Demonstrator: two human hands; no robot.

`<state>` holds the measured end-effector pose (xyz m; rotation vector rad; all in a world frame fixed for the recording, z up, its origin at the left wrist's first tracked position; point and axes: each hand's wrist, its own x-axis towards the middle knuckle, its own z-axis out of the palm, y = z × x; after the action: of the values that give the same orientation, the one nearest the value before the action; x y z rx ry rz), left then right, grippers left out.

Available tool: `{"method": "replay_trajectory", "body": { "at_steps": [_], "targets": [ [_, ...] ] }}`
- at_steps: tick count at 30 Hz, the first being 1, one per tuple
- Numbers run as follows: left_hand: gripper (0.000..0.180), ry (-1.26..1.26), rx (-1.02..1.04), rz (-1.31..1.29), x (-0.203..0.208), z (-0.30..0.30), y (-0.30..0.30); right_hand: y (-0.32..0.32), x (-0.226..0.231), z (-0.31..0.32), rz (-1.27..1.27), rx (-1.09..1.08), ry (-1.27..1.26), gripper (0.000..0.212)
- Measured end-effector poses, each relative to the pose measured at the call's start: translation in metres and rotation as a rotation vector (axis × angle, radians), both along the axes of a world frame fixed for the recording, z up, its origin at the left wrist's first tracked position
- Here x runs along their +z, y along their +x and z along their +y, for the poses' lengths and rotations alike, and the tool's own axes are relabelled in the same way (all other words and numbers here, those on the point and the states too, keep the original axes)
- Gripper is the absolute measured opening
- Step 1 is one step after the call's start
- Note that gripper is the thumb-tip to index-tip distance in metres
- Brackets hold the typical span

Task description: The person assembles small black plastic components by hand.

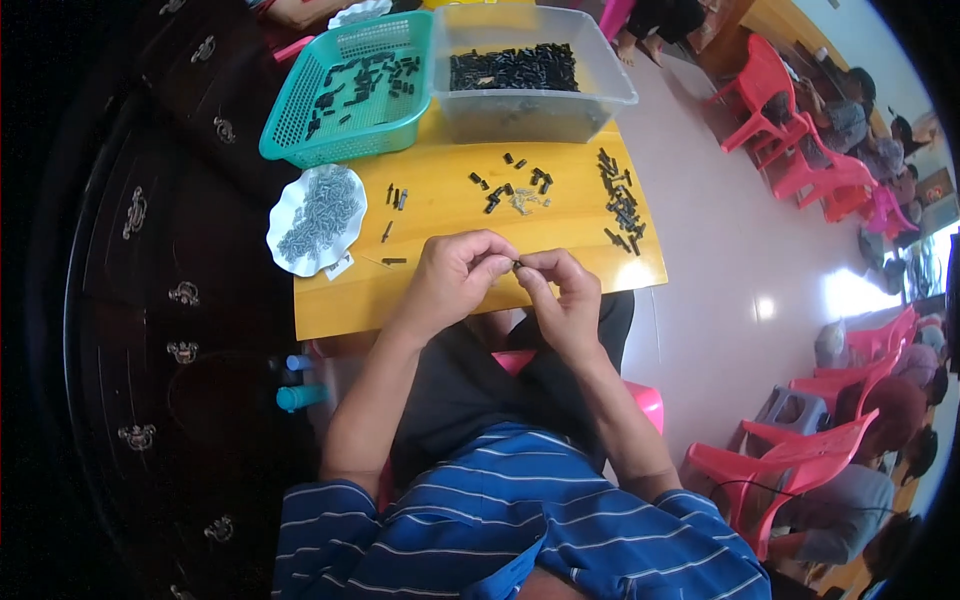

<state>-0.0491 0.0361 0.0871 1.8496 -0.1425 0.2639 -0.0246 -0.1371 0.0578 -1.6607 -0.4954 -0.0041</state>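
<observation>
My left hand (455,270) and my right hand (563,290) meet over the front of the yellow table (430,205). Their fingertips pinch a small dark part (517,265) between them, mostly hidden by the fingers. Beyond them lie short black cylindrical pieces (494,198) beside a little heap of small brass-coloured bits (522,201). Left of my left hand are a few dark slim pieces (397,198). A pile of longer black pieces (620,205) runs along the table's right side.
At the table's left edge stands a white wavy-rimmed plate (283,222) of small clear-grey pieces. A green basket (350,147) and a translucent bin (530,118), both holding black parts, stand at the back. Dark drawers (180,240) line the left; people sit on pink chairs (750,85) at right.
</observation>
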Motion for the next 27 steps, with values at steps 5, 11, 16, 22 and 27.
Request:
{"method": "replay_trajectory", "body": {
  "at_steps": [5,11,16,22,27],
  "targets": [
    [0.007,-0.097,-0.037,0.119,-0.002,0.003,-0.002,-0.002,0.002,0.001,-0.31,-0.085,-0.09,0.011],
    [0.009,-0.272,-0.086,0.308,-0.009,0.01,0.003,0.002,0.0,0.01,-0.543,-0.142,-0.132,0.01],
    [0.011,-0.252,-0.087,0.256,-0.008,0.013,0.004,-0.002,-0.015,0.011,0.162,0.0,0.219,0.013],
    [0.016,0.036,-0.117,0.133,-0.009,0.016,0.003,0.005,-0.024,0.004,0.675,0.224,0.391,0.017],
    [0.031,0.142,-0.124,0.066,0.006,0.012,0.001,0.009,-0.03,0.002,0.828,0.264,0.507,0.015]
  ]
}}
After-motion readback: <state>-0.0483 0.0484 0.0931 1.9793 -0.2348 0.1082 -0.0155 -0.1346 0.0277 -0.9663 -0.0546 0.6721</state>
